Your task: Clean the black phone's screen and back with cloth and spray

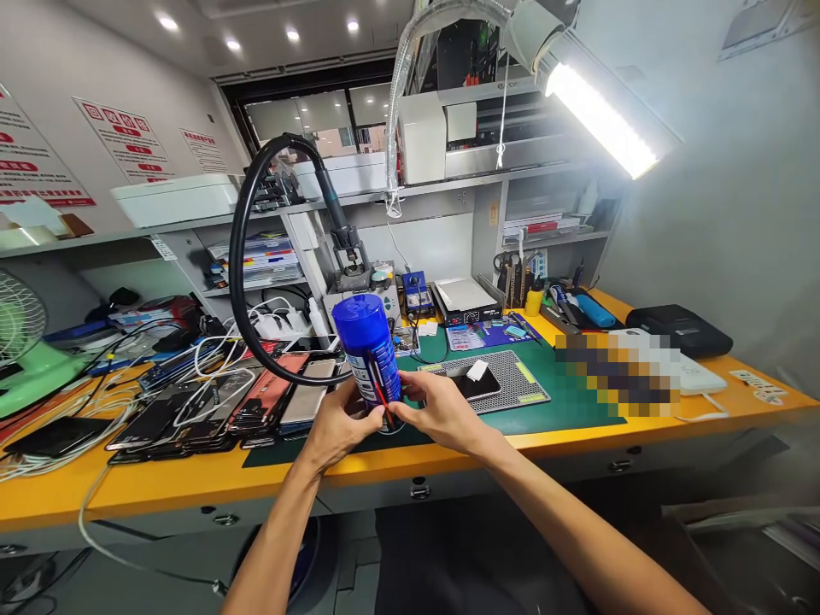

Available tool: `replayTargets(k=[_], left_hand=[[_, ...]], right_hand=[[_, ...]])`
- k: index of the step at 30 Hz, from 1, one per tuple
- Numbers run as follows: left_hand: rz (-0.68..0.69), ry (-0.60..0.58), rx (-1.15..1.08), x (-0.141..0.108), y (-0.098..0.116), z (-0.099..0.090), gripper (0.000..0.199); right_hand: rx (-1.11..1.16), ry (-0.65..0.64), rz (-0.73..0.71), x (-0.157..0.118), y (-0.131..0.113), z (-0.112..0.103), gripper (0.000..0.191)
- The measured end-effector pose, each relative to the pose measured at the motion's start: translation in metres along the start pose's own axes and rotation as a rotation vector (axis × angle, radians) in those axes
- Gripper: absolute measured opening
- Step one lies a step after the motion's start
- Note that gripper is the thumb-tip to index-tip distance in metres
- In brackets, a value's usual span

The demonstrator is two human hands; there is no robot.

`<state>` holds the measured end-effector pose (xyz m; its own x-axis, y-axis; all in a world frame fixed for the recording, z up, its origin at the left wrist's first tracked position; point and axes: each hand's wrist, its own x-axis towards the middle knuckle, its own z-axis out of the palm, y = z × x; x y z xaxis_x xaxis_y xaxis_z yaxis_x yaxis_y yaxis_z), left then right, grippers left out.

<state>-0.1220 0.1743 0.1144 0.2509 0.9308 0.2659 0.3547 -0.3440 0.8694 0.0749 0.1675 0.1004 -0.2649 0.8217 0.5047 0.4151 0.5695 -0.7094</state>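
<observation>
Between my hands is a blue spray can (362, 329) with a blue cap, held slightly tilted above the front of the bench. My left hand (339, 427) wraps round its lower left side. My right hand (442, 410) grips the lower right side, its thumb and fingers close to a thin red straw (382, 395) on the can's front. Behind my right hand, a dark smartphone (483, 383) with a small white piece (477, 370) on it lies on a perforated metal plate (522, 401). The can's base is partly hidden by my fingers.
A green mat (570, 406) covers part of the yellow bench (192, 489). Stacked phone parts (205, 410) and cables lie left. A black hose (240, 239) arches close by the can. A bright lamp (602, 120) hangs at upper right; a green fan (38, 350) stands far left.
</observation>
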Motion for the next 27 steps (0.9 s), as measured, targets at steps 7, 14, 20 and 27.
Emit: replayTargets(k=[7, 14, 20, 27], left_hand=[[0.001, 0.025, 0.016, 0.000, -0.001, 0.002, 0.026], [0.032, -0.010, 0.030, 0.001, -0.012, -0.001, 0.026], [0.024, -0.020, 0.038, -0.001, -0.010, -0.004, 0.025], [-0.024, -0.039, -0.027, -0.002, -0.007, 0.001, 0.042]], right_hand=[[0.010, 0.038, -0.025, -0.004, -0.004, 0.000, 0.035], [0.161, 0.048, 0.081, -0.007, -0.011, 0.002, 0.029], [0.200, 0.142, 0.070, -0.012, -0.005, 0.015, 0.031], [0.093, 0.252, 0.066, -0.026, 0.000, 0.031, 0.034]])
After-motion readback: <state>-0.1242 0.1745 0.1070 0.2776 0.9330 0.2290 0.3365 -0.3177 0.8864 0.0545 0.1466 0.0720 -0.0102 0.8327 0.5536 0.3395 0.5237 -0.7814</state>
